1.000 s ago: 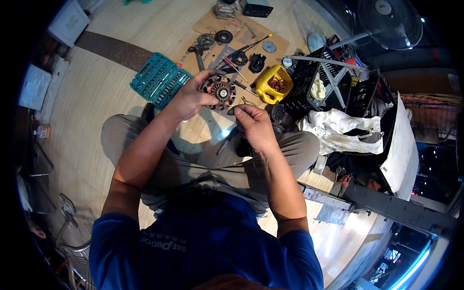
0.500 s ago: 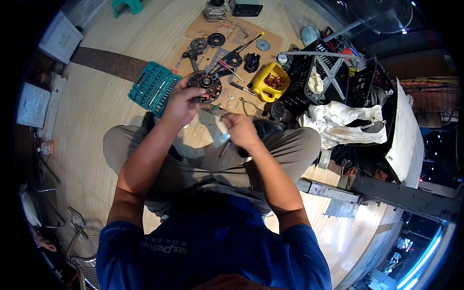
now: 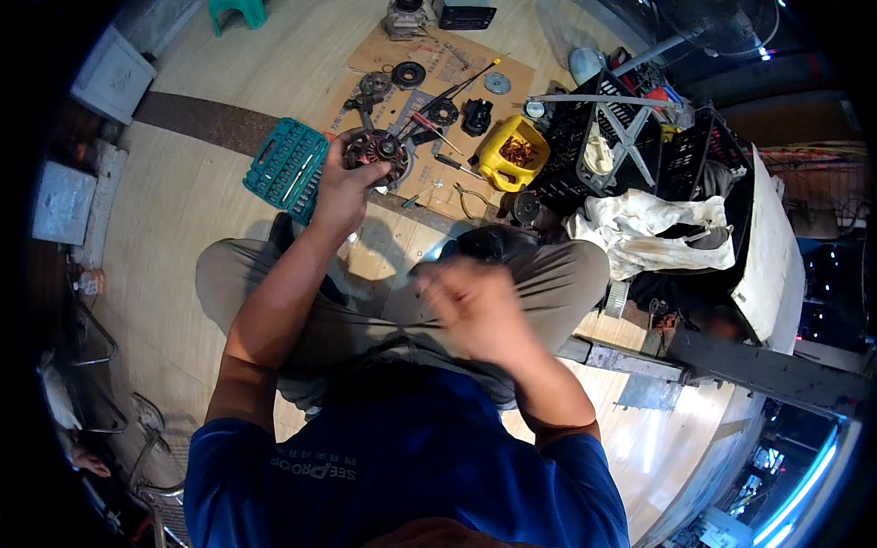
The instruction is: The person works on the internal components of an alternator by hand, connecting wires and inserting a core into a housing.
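My left hand [image 3: 343, 196] grips a round, dark alternator part [image 3: 376, 157] by its near side, thumb across the edge. It has a hub at its centre and reddish-copper bits around it. My right hand [image 3: 475, 306] is smeared by motion above my right thigh, apart from the alternator part. Its fingers are too blurred to read, and a small dark shape by the fingertips cannot be made out. Beyond the left hand lie two screwdrivers, one with a red handle [image 3: 425, 122] and one with a black handle [image 3: 446, 162]. Pliers [image 3: 473, 199] rest closer to me.
An open green socket set [image 3: 288, 169] lies left of my left hand. On flattened cardboard [image 3: 365, 55] sit several dark round parts. A cut yellow jug [image 3: 498, 169] holds copper-coloured pieces. Black crates [image 3: 557, 183], a white cloth [image 3: 630, 228] and a fan [image 3: 722, 27] stand at right.
My right hand has pulled back toward my body and slightly right. The left hand has shifted a little left and up with the alternator part, which has turned slightly.
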`<state>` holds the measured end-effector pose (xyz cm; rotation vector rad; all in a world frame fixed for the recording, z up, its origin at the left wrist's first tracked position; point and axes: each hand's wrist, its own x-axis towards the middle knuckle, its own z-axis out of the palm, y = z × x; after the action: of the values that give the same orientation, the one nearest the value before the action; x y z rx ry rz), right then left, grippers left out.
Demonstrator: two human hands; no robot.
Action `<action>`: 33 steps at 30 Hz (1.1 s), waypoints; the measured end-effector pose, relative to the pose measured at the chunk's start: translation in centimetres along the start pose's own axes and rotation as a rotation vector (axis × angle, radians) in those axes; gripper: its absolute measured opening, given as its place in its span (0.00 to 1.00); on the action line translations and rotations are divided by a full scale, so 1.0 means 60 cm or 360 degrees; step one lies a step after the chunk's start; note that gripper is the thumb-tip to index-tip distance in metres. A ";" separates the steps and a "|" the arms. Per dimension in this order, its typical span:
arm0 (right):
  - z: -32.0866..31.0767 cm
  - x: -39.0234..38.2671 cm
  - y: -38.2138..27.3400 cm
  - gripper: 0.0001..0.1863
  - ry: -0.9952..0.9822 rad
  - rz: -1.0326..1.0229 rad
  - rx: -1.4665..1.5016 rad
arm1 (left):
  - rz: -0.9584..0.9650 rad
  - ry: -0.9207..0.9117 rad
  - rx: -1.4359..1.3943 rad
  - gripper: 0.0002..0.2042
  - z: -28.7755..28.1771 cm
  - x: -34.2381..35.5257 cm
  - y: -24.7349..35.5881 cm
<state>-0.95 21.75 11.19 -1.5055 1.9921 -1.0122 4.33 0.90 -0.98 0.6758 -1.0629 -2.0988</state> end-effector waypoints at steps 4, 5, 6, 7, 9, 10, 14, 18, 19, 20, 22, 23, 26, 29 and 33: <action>0.102 -0.013 0.043 0.08 -0.0504 0.0124 -0.0216 | -0.0137 -0.0201 -0.0283 0.22 0.002 0.005 0.015; 0.116 -0.009 0.067 0.07 -0.0696 0.0248 -0.0322 | -0.0134 -0.0206 -0.0278 0.22 -0.004 0.007 0.016; 0.132 -0.011 0.113 0.07 -0.0675 0.0408 -0.0442 | -0.0219 -0.0272 -0.0378 0.22 -0.009 0.012 0.014; 0.148 -0.009 0.161 0.07 -0.0655 0.0565 -0.0554 | -0.0303 -0.0332 -0.0471 0.22 -0.013 0.015 0.015; 0.125 -0.005 0.233 0.08 -0.0405 0.0690 -0.0718 | -0.0360 -0.0413 -0.0536 0.23 -0.025 0.017 0.023; 0.105 -0.009 0.277 0.08 -0.0258 0.0741 -0.0781 | -0.0426 -0.0499 -0.0601 0.24 -0.025 0.017 0.025; -0.020 -0.007 0.274 0.09 0.0440 0.0874 -0.0592 | -0.0361 -0.0629 -0.0484 0.25 -0.017 0.002 0.046; -0.091 -0.013 0.219 0.11 0.0823 0.0801 -0.0549 | -0.0382 -0.0636 -0.0398 0.26 -0.009 -0.003 0.041; -0.100 -0.017 0.203 0.11 0.0818 0.0800 -0.0550 | -0.0368 -0.0621 -0.0416 0.26 -0.007 -0.004 0.041; -0.107 -0.019 0.183 0.10 0.0868 0.0731 -0.0597 | -0.0364 -0.0611 -0.0418 0.26 -0.011 -0.005 0.040; -0.117 -0.027 0.137 0.10 0.0915 0.0660 -0.0662 | -0.0219 -0.0511 -0.0233 0.28 -0.018 -0.001 0.034; -0.117 -0.033 0.109 0.10 0.0916 0.0579 -0.0633 | -0.0213 -0.0511 -0.0248 0.28 -0.018 0.000 0.031; -0.114 -0.072 0.057 0.08 0.0836 0.0242 -0.0465 | -0.0021 -0.0339 -0.0139 0.27 0.006 0.007 0.029; -0.081 -0.105 -0.002 0.08 0.0015 0.0256 -0.0136 | 0.0144 -0.0106 -0.0140 0.27 -0.014 0.007 0.024; 0.014 -0.117 0.026 0.07 -0.0086 -0.0009 0.0112 | 0.0058 -0.0036 -0.0369 0.22 -0.021 0.020 0.022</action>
<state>0.80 28.37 8.89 -1.4865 1.8965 -1.0224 4.88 -1.21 -0.75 0.5162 -0.8201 -2.1592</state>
